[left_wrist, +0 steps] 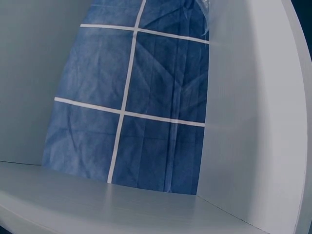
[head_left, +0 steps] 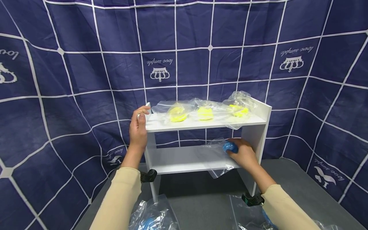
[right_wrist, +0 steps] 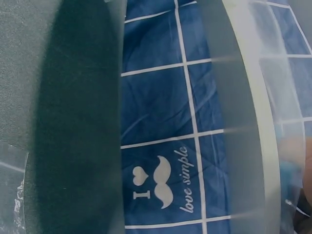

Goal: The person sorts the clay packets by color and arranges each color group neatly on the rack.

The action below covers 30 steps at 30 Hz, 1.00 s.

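My right hand [head_left: 244, 155] grips a crumpled blue item [head_left: 230, 147] inside a clear plastic bag [head_left: 219, 166], at the right end of the white shelf unit's lower board [head_left: 178, 158]. The bag's free end spreads leftward and hangs over the board's front edge. In the right wrist view, part of the hand [right_wrist: 295, 148] and blurred blue show at the right edge. My left hand [head_left: 138, 131] holds the upper end of the unit's left side panel [head_left: 148, 116], thumb in front. The left wrist view shows only shelf boards and the curtain behind.
Three clear bags with yellow contents [head_left: 178, 114] lie along the top board [head_left: 166, 127]. Bags with blue contents [head_left: 149, 222] lie on the grey surface [head_left: 198, 207] at front left and front right. A navy checked curtain [head_left: 192, 67] hangs behind.
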Tool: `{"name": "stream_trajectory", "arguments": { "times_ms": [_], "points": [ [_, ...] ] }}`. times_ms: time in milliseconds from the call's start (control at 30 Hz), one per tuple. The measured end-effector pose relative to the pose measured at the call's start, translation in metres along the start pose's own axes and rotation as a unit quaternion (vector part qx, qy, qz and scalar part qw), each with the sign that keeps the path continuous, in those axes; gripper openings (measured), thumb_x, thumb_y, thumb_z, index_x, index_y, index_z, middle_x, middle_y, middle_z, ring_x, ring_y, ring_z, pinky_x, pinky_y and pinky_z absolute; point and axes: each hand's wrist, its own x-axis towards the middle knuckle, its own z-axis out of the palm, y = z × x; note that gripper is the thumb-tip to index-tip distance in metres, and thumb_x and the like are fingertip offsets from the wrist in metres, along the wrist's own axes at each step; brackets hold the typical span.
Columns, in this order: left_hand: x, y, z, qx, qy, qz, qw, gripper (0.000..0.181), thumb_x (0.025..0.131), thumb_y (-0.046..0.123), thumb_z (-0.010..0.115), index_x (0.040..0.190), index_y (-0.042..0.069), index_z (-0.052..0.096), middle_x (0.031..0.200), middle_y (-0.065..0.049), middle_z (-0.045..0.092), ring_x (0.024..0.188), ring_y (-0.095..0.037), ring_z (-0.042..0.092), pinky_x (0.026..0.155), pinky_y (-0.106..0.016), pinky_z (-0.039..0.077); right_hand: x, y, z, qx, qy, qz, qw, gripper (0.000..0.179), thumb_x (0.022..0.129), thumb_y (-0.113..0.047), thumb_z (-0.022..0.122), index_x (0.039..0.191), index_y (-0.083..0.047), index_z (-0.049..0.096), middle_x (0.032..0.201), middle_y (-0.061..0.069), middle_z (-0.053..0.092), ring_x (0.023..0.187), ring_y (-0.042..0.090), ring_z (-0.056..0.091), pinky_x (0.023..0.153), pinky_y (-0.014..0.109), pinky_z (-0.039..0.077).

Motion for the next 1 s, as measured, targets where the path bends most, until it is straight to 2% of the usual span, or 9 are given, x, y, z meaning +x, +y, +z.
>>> {"name": "stream_trajectory", "arguments": {
  "times_ms": [100,167,300,467,567,833,933,1000],
  "points": [
    [0.000,-0.015,-0.001,0.001,0.001,0.002,1.0000,0.026,0.100,0.009,0.035,0.099,-0.012,0.049,0.120,-0.027,0.057,0.119,-0.018,0.052,0.103,-0.023,0.033,-0.002,0.000,-0.003,0.000,0.009,-0.004,0.9999,0.052,0.077,-0.023,0.075,0.126,-0.014,0.060,0.129,0.019,0.057,0.119,0.043,0.051,0.096,0.056,0.042],
    [0.000,-0.019,-0.002,0.000,0.001,0.006,1.0000,0.027,0.101,0.012,0.035,0.100,-0.011,0.049,0.120,-0.026,0.058,0.119,-0.017,0.052,0.104,-0.025,0.033,-0.003,-0.002,-0.006,0.007,0.018,-0.020,0.9996,0.051,0.076,-0.022,0.074,0.125,-0.013,0.061,0.129,0.019,0.058,0.120,0.043,0.051,0.097,0.056,0.040],
    [0.000,-0.021,-0.003,-0.001,0.002,0.013,0.9999,0.031,0.102,0.018,0.037,0.100,-0.010,0.050,0.119,-0.023,0.059,0.119,-0.018,0.053,0.105,-0.026,0.033,-0.008,-0.004,-0.014,0.017,0.044,-0.063,0.9969,0.046,0.077,-0.017,0.074,0.121,-0.009,0.063,0.126,0.018,0.062,0.117,0.042,0.053,0.097,0.055,0.039],
    [0.000,-0.020,-0.003,0.009,0.003,0.008,0.9999,0.033,0.102,0.021,0.037,0.100,-0.009,0.050,0.119,-0.021,0.059,0.120,-0.017,0.052,0.105,-0.025,0.032,-0.030,-0.006,-0.030,0.026,0.106,-0.097,0.9893,0.041,0.078,-0.011,0.074,0.118,-0.008,0.062,0.117,0.015,0.064,0.109,0.036,0.055,0.085,0.053,0.044],
    [0.000,-0.020,-0.003,0.010,0.002,0.008,0.9999,0.033,0.102,0.021,0.036,0.100,-0.009,0.050,0.120,-0.021,0.059,0.120,-0.015,0.052,0.106,-0.026,0.032,-0.043,-0.007,-0.042,0.042,0.128,-0.116,0.9841,0.046,0.078,-0.005,0.073,0.122,-0.011,0.061,0.120,0.009,0.063,0.111,0.031,0.054,0.085,0.050,0.043],
    [0.001,-0.019,-0.002,-0.001,0.004,0.008,1.0000,0.028,0.102,0.011,0.034,0.100,-0.011,0.050,0.120,-0.024,0.058,0.120,-0.015,0.052,0.106,-0.024,0.032,-0.077,0.003,-0.064,0.020,0.120,-0.118,0.9855,0.047,0.078,-0.004,0.075,0.120,-0.018,0.063,0.119,0.000,0.062,0.108,0.017,0.052,0.082,0.035,0.039],
    [0.000,-0.018,-0.002,-0.005,0.003,0.007,1.0000,0.028,0.101,0.011,0.034,0.101,-0.011,0.050,0.121,-0.024,0.058,0.121,-0.015,0.051,0.106,-0.024,0.031,-0.090,0.014,-0.069,0.017,0.105,-0.113,0.9879,0.048,0.076,-0.006,0.078,0.119,-0.023,0.064,0.119,-0.002,0.062,0.111,0.010,0.050,0.086,0.027,0.037],
    [0.000,-0.018,-0.002,-0.002,0.002,0.006,1.0000,0.028,0.102,0.012,0.034,0.101,-0.011,0.050,0.120,-0.025,0.058,0.121,-0.015,0.052,0.107,-0.024,0.032,-0.099,0.023,-0.072,0.018,0.087,-0.101,0.9910,0.049,0.076,-0.010,0.079,0.120,-0.025,0.063,0.121,-0.003,0.061,0.114,0.000,0.047,0.088,0.022,0.035]
  ]
}}
